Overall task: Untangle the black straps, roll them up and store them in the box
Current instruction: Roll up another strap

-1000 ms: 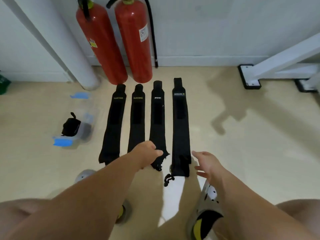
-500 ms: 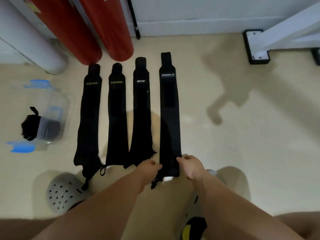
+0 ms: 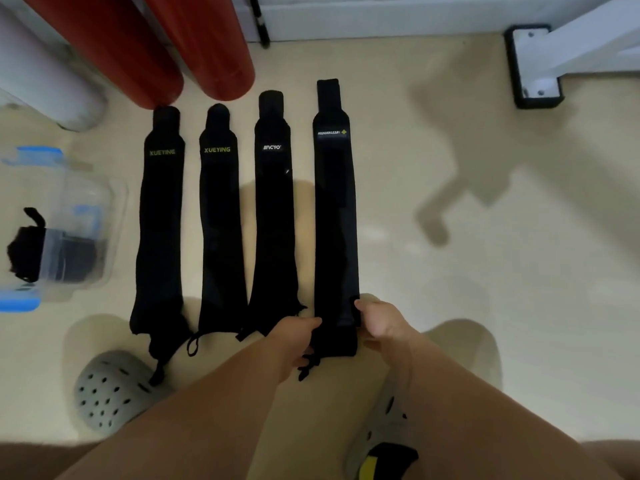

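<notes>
Four flat black fabric straps (image 3: 221, 220) on floor (image 3: 450, 289), parallel.
Long axes run away from person; left hand (image 3: 294, 336) and right hand (image 3: 379, 323) fingers pinch rightmost strap (image 3: 335, 220) near end.

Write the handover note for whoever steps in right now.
Left hand and right hand both pinch the near end of the rightmost strap, one on each edge.
All four straps lie flat, side by side on the floor, untangled.
The clear box sits to the left, with a dark bundle at it.
Left: roll each strap and put it in the box.

Both hands (image 3: 346, 332) grip rightmost strap (image 3: 335, 216) (near end)
</notes>
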